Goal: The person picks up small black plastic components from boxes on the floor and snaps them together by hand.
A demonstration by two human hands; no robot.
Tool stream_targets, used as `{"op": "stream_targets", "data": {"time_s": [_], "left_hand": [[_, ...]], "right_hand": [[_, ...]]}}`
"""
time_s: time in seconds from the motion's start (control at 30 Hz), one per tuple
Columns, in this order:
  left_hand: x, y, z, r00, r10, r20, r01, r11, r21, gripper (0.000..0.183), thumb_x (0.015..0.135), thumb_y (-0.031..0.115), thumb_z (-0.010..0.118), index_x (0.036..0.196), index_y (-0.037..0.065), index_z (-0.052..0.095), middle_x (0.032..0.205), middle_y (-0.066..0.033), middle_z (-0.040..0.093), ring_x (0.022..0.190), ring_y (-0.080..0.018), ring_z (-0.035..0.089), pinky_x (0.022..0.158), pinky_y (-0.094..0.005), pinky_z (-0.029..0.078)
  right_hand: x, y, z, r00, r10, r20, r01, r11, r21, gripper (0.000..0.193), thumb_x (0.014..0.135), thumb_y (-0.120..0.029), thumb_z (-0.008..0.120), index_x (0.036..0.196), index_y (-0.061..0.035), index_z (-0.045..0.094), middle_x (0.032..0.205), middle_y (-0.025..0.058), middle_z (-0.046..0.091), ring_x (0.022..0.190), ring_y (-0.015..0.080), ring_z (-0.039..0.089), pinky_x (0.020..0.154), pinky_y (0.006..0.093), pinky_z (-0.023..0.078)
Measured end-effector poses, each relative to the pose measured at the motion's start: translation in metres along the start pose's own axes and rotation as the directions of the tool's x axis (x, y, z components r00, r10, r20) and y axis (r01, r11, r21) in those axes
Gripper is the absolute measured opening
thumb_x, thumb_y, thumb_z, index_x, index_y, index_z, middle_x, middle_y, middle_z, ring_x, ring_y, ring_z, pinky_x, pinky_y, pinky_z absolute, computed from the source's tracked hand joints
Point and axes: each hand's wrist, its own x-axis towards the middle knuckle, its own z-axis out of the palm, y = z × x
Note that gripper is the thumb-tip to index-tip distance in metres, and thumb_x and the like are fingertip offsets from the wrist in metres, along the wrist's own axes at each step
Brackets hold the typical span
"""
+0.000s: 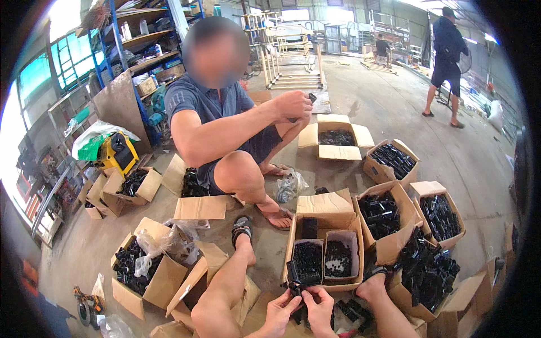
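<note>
Low in the middle, my left hand (280,313) pinches a black tubular part (293,274), likely plastic, which points up and away from me. My right hand (319,310) is closed at the near end of the same part, thumb and fingertips together. Whether those fingertips also hold a smaller piece is too small to tell. Just beyond my hands stands an open cardboard box (327,221). Inside it, a left inner tray (323,256) and a right inner tray (357,256) hold small black pieces. More black parts (354,311) lie beside my right hand.
Cartons of black parts stand to the right (389,248) and left (166,279). Facing me, a seated co-worker (217,121) holds up a small black piece. A cordless drill (89,303) lies lower left. Another person (445,56) stands far right beside a fan.
</note>
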Motion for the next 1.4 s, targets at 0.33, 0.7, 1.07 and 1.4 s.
{"op": "stream_targets", "data": {"time_s": [0.33,0.7,1.07,1.4], "left_hand": [[-0.002,-0.013,0.001,0.999,-0.031,-0.015,0.031,0.999,-0.005,0.032,0.098,0.007,0.061,0.13,0.005,0.062,0.108,-0.0016,0.068,0.093,-0.0113,0.065,0.081,-0.0249,0.054],[-0.012,0.02,0.02,0.984,-0.18,0.004,0.179,0.981,0.068,0.032,0.098,0.011,0.063,0.13,0.006,0.061,0.106,-0.0041,0.069,0.09,-0.0129,0.067,0.074,-0.0253,0.055],[-0.026,0.026,0.032,0.976,-0.217,0.031,0.216,0.976,0.038,0.038,0.097,0.016,0.066,0.134,0.01,0.059,0.096,0.0004,0.069,0.076,-0.0101,0.064,0.058,-0.0243,0.049],[-0.033,-0.006,0.024,0.985,-0.13,0.111,0.121,0.99,0.077,0.038,0.097,0.019,0.067,0.132,0.007,0.06,0.109,-0.0016,0.068,0.098,-0.014,0.065,0.08,-0.0277,0.054]], "right_hand": [[-0.008,-0.012,-0.006,0.991,-0.13,0.031,0.132,0.989,-0.073,0.015,0.092,-0.011,0.07,0.099,0.0018,0.068,0.087,0.0059,0.068,0.08,0.0119,0.059,0.074,0.0272,0.049],[-0.009,-0.02,-0.004,0.992,-0.124,-0.032,0.124,0.992,0.003,0.012,0.092,-0.008,0.07,0.096,0.0018,0.066,0.082,0.0051,0.068,0.077,0.0115,0.059,0.071,0.028,0.049],[-0.019,-0.029,-0.019,0.993,-0.114,-0.03,0.112,0.991,-0.076,0.01,0.096,-0.01,0.066,0.095,0.0008,0.064,0.08,0.0039,0.065,0.073,0.0109,0.059,0.065,0.0273,0.048],[-0.023,0.009,-0.034,0.989,-0.032,-0.146,0.022,0.997,-0.067,0.011,0.091,-0.006,0.068,0.099,0.0003,0.062,0.086,0.0031,0.067,0.076,0.0109,0.061,0.069,0.0272,0.05]]}}
